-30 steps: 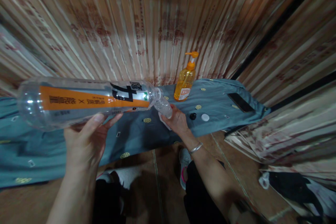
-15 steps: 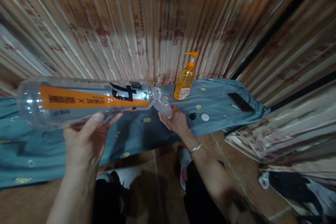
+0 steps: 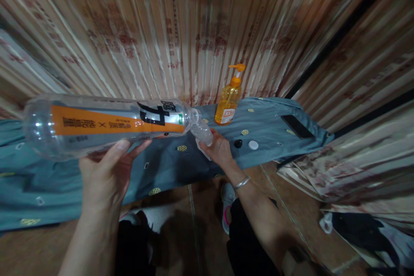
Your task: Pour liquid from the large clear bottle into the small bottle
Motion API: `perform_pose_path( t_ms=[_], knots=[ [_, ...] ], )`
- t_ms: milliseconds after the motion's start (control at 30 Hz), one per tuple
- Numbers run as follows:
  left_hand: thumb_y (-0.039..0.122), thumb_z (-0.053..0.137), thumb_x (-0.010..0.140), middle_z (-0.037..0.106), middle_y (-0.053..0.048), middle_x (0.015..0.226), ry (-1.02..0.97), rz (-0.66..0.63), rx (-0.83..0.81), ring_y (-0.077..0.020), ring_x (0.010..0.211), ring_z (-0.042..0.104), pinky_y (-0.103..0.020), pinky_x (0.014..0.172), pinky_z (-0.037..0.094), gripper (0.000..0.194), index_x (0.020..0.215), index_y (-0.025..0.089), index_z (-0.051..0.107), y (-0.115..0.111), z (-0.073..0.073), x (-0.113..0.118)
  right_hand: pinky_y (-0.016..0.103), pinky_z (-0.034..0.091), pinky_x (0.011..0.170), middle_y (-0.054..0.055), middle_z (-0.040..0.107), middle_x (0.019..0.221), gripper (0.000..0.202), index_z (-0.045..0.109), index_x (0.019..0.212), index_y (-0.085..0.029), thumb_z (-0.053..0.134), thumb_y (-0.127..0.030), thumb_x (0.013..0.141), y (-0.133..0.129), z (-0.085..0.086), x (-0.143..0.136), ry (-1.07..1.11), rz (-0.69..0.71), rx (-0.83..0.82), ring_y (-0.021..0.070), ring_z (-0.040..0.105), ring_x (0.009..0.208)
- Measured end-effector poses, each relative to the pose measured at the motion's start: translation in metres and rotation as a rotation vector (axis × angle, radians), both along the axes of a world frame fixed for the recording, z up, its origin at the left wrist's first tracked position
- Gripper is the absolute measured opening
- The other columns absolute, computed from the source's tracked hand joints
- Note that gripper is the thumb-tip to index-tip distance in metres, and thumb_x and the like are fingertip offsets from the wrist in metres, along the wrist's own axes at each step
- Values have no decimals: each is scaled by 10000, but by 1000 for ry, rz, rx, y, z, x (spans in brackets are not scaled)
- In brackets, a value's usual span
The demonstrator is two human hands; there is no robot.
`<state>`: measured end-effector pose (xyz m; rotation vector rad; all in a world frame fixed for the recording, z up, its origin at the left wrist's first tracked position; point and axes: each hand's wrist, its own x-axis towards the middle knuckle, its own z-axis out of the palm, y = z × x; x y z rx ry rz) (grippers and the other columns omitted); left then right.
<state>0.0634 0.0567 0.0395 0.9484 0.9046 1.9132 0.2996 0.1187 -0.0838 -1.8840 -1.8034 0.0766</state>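
My left hand (image 3: 108, 166) is closed around a large clear plastic bottle (image 3: 106, 125) with an orange and grey label. The bottle lies almost level in the air, its mouth toward the right. That mouth meets the top of a small clear plastic bottle (image 3: 202, 131), which tilts toward it. Gripping the small bottle's lower part is my right hand (image 3: 220, 148), with a silver bracelet on the wrist. Whether liquid passes between the two bottles I cannot tell. Under the right hand, something white is partly hidden.
A pump bottle (image 3: 228, 101) of amber liquid stands on the blue-green cloth (image 3: 265, 116). Right of my hand lie a black cap (image 3: 238, 143) and a white round lid (image 3: 253, 145). Farther right is a black phone (image 3: 296, 126). Pleated curtains (image 3: 184, 30) hang behind.
The large bottle has shifted very slightly to the right. Both hands keep their grips, and the two bottle mouths stay together.
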Motion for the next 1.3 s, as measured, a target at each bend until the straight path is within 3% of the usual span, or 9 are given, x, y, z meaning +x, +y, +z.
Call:
perform_pose_path(
  t_ms=[267, 500, 733, 1033, 1300],
  knots=[
    [290, 1072, 485, 842, 56, 849, -9, 9, -2, -152, 714, 755, -379, 702, 746, 532, 951, 323, 817, -1, 2, 2, 325, 594, 925, 144, 818, 1154, 510, 639, 1323, -151, 789, -373, 889, -1, 0, -1, 3, -2, 5, 267, 796, 1056],
    [259, 1038, 506, 849, 34, 882, 14, 14, -17, -176, 761, 779, -371, 709, 745, 372, 788, 298, 798, -2, 4, 3, 337, 587, 923, 147, 817, 1146, 520, 626, 1325, -160, 791, -390, 889, -1, 1, 0, 25, 3, -12, 268, 789, 1058],
    [253, 1030, 522, 856, 30, 921, 15, 22, -6, -189, 754, 785, -387, 710, 742, 516, 986, 332, 820, -1, 2, 3, 334, 593, 909, 142, 817, 1117, 488, 635, 1296, -157, 785, -390, 894, 0, 0, 0, 13, 1, -1, 270, 793, 1036],
    [260, 1046, 514, 843, 42, 876, 1, 15, -8, -153, 713, 748, -377, 703, 746, 434, 877, 316, 815, -1, 3, 3, 361, 593, 942, 162, 818, 1156, 534, 628, 1330, -132, 782, -390, 888, -1, 1, 0, 39, 9, -19, 290, 790, 1073],
    [275, 1041, 531, 852, 36, 881, 7, 12, -6, -213, 808, 803, -385, 725, 740, 553, 1034, 338, 819, -2, 2, 3, 332, 589, 930, 137, 821, 1152, 492, 633, 1305, -156, 774, -383, 892, -2, 3, 0, 35, 21, -12, 267, 792, 1059]
  ],
)
